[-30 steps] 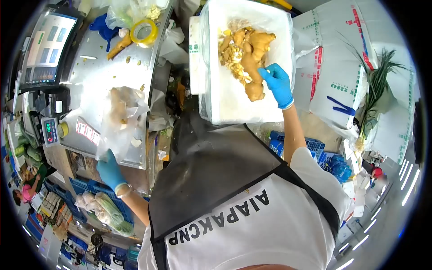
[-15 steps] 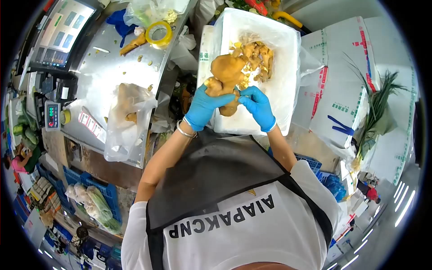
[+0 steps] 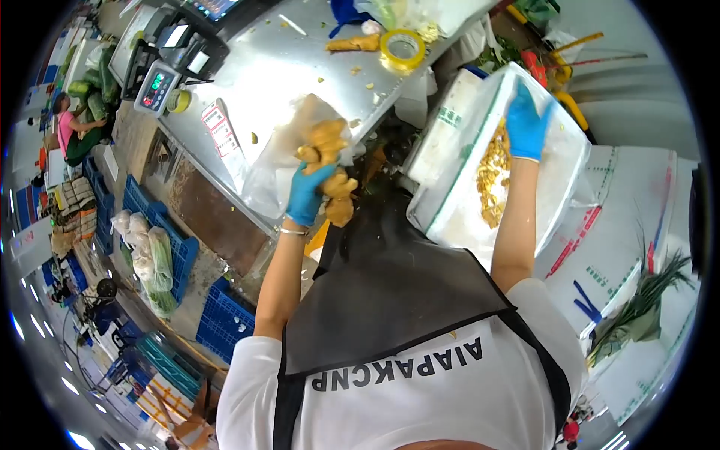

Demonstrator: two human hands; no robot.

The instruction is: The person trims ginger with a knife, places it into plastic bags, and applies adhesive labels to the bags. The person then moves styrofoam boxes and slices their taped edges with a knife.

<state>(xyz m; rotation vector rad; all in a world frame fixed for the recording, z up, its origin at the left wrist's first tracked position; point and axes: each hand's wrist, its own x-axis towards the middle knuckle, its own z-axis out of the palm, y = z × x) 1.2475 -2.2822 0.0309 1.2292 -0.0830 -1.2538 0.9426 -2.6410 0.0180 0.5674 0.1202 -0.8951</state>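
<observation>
My left hand (image 3: pixel 306 196), in a blue glove, grips a large piece of ginger (image 3: pixel 328 150) over the near edge of the metal table (image 3: pixel 277 67). Beside and partly under the ginger lies a clear plastic bag (image 3: pixel 266 176). My right hand (image 3: pixel 527 124), also blue-gloved, is over the far part of the white foam box (image 3: pixel 551 184), its fingers stretched out and slightly blurred, with nothing seen in them. Small ginger pieces (image 3: pixel 493 176) lie in the box, left of my right forearm.
A tape roll (image 3: pixel 402 50) and a ginger piece (image 3: pixel 352 43) lie at the table's back. Left stand a scale display (image 3: pixel 156 88) and blue crates (image 3: pixel 225 321). White boxes (image 3: pixel 600 225) with leafy greens (image 3: pixel 637 315) are at right. A person (image 3: pixel 75 127) is far left.
The view has turned. My left hand has carried the large ginger from over the box to the bag on the table. My right hand has let go of it and reached farther over the box.
</observation>
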